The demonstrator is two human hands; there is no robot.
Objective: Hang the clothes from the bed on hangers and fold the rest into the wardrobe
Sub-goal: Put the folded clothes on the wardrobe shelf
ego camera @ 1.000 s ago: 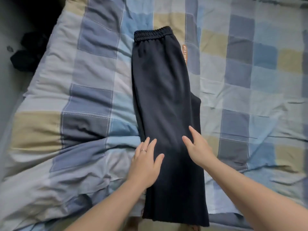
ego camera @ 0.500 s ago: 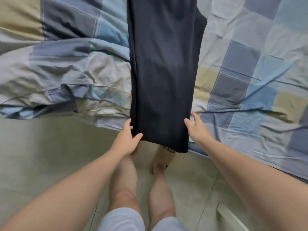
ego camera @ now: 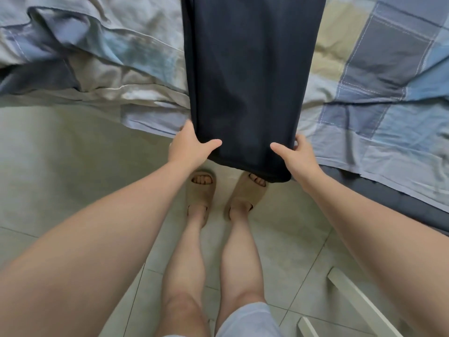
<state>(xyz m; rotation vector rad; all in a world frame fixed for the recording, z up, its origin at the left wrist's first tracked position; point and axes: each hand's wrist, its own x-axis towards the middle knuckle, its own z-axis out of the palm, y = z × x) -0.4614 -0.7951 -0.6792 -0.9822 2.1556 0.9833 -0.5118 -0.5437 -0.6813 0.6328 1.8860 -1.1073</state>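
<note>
Dark trousers [ego camera: 247, 81] lie lengthwise on the bed [ego camera: 379, 132], running from the far side towards me. The leg end hangs over the near edge, above the floor [ego camera: 60, 154].

Left hand [ego camera: 192, 147] is at the near-left hem corner with the thumb on top of the cloth. Grip is clamped on the trousers. Right hand [ego camera: 295, 156] is on the near-right corner, thumb on top too. Its grip is also clamped on the trousers.

The bed carries only the trousers and a rumpled quilt [ego camera: 109, 57], bunched at the left and touching the trousers' left edge.

Hidden or hard to read:
- The far end of the trousers is cut off by the top edge, so I can't see the waistband.
- Left fingers are under the cloth, out of sight. On the right, only the fingertips show at the cloth's right edge.
- I can't tell if it's one leg or two laid together.
- The hem covers part of the toe of the right slipper [ego camera: 247, 190]. The left slipper [ego camera: 200, 188] is in full view.
- White bars [ego camera: 359, 302] on the floor near right are cut off by the frame, and I can't tell what they belong to.
- Pale shorts [ego camera: 247, 319] are cropped at the bottom edge.
</note>
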